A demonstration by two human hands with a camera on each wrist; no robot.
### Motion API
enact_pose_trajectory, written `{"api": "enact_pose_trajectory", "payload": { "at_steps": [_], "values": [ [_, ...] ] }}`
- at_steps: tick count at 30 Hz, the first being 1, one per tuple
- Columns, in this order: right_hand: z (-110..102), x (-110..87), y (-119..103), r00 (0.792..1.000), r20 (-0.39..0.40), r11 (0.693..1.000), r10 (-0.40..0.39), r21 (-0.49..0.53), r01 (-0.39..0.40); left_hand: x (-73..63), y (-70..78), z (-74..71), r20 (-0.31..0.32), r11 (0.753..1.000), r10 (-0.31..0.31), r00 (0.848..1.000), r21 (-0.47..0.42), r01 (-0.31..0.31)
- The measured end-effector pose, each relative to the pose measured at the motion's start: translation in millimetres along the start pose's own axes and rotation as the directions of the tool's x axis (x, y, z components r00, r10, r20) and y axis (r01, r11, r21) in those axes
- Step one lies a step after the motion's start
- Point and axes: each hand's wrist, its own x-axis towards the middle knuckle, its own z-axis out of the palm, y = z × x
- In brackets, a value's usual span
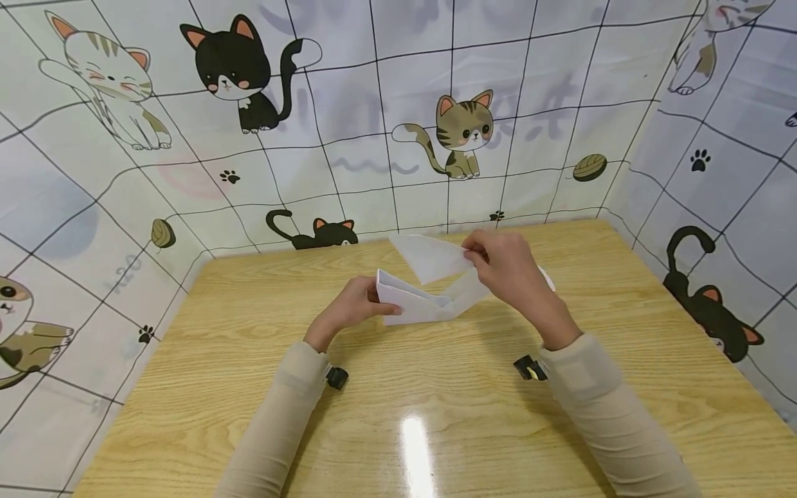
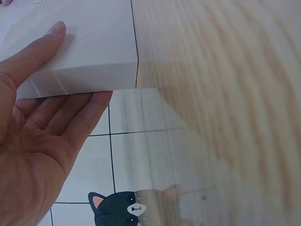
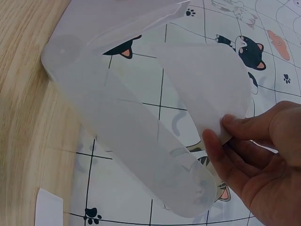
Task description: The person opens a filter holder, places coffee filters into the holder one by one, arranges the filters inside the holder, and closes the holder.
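Observation:
A white, thin-walled, box-like holder (image 1: 411, 304) is held above the wooden table in the head view; its exact kind cannot be told. My left hand (image 1: 355, 303) grips its left end, thumb on the near face and fingers behind, as the left wrist view shows on the white box-like end (image 2: 94, 47). From the holder's other end runs a long translucent strip (image 3: 146, 146) with a rounded tip. My right hand (image 1: 506, 266) pinches the corner of a white sheet-like flap (image 1: 429, 257) between thumb and fingertip. That flap (image 3: 211, 84) stands raised above the strip.
The wooden table (image 1: 398, 387) stretches under both forearms, with a bright glare near its front. Behind and at both sides hangs a white cloth (image 1: 349, 159) with a grid and cartoon cats. Small black wrist devices (image 1: 337, 377) sit at both cuffs.

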Motion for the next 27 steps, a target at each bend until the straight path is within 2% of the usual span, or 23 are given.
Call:
{"api": "enact_pose_trajectory", "payload": {
  "at_steps": [14, 27],
  "values": [
    [11.9, -1.9, -6.1, 0.998, 0.033, 0.998, -0.057, 0.027, 0.056, -0.4, -1.5, -1.2, 0.001, 1.0, 0.017, 1.0, 0.004, -0.017],
    [22.8, -2.6, -9.5, 0.995, 0.061, 0.997, -0.075, 0.04, 0.072, -1.0, 0.5, -2.1, -0.001, 1.0, 0.013, 1.0, 0.002, -0.013]
  ]
}}
